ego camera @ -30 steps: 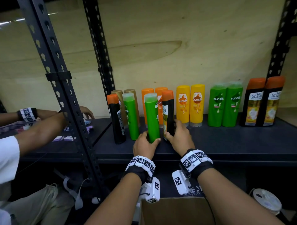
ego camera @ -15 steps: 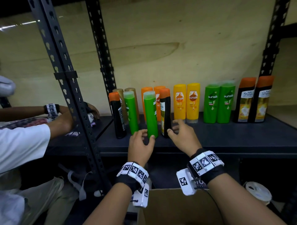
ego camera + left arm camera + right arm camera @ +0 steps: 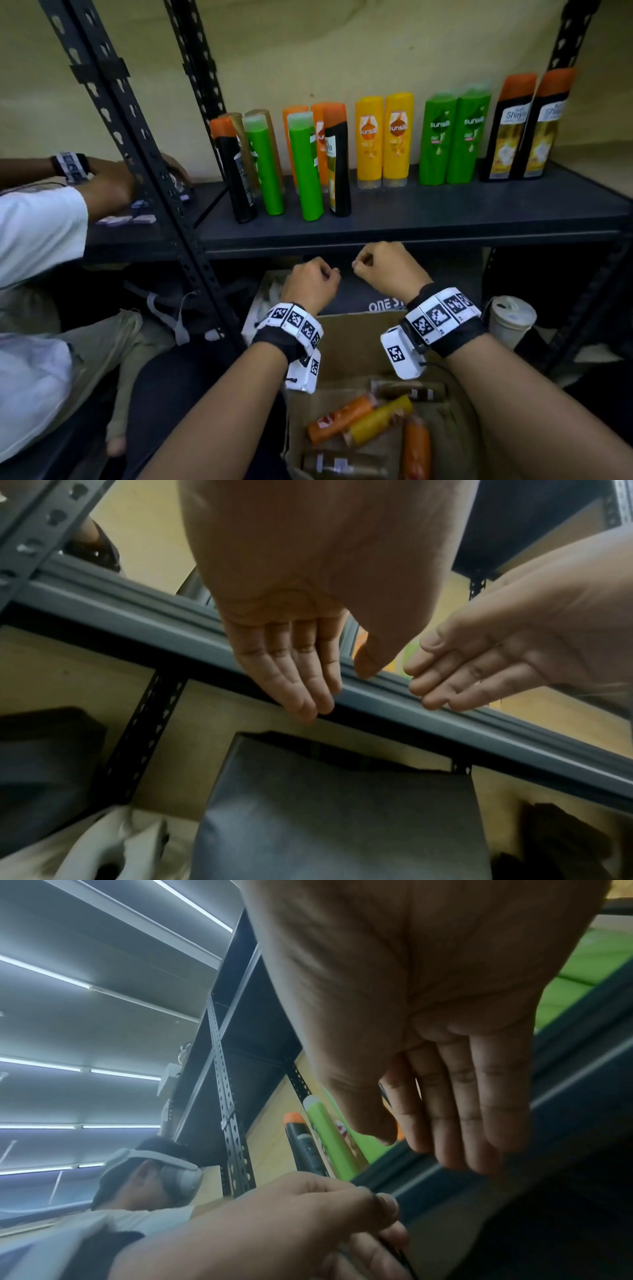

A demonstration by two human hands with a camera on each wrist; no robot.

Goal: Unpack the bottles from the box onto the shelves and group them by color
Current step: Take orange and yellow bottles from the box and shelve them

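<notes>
Orange, yellow and brown bottles lie on their sides in the cardboard box [image 3: 346,339] at the near edge of the scene, below and behind both hands. The orange bottle [image 3: 340,418] and the yellow bottle [image 3: 378,419] point their long axes from near left to far right; a second orange bottle [image 3: 416,448] lies near-to-far on their right. The left hand [image 3: 310,279] and right hand [image 3: 383,265] hang side by side just under the front lip of the shelf [image 3: 445,219], both empty, fingers loosely bent and relaxed. On the shelf, upright bottles stand in rows. My guess is the next reach goes back and down into the box; the right wrist sits almost over the bottles, so that hand looks nearer.
</notes>
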